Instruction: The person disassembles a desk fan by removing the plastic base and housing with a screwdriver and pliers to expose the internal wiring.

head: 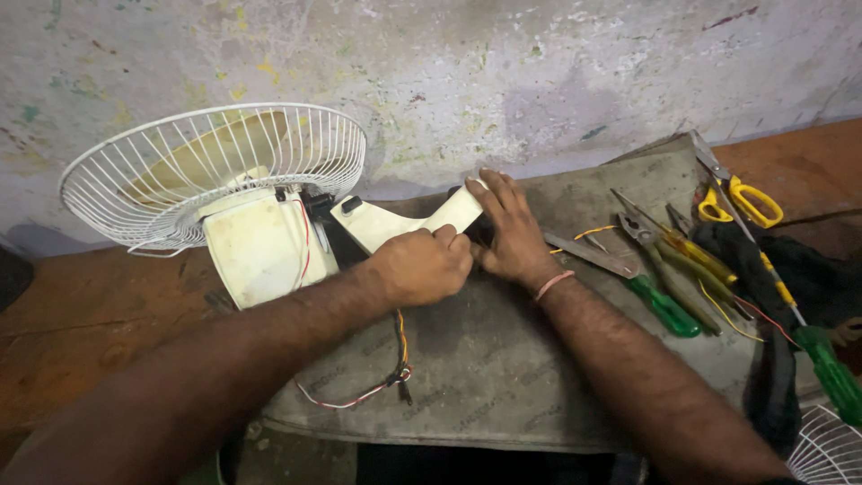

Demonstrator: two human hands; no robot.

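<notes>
stained pale wall (539, 72), reddish floor (81, 314)

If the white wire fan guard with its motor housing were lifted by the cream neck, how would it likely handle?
The white wire fan guard likely makes it top-heavy, apt to tip. The cream plastic neck, gripped by the left hand and right hand, looks rigid. Loose coloured wires would probably dangle.

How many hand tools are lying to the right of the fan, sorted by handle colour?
Green-handled: 2, a screwdriver near the right hand and another by the mat's edge.
Yellow-handled: 2, scissors and a tool among the pliers.
Dark or unclear handles: 1, pliers.
Total: 5 that can be told apart.
</notes>
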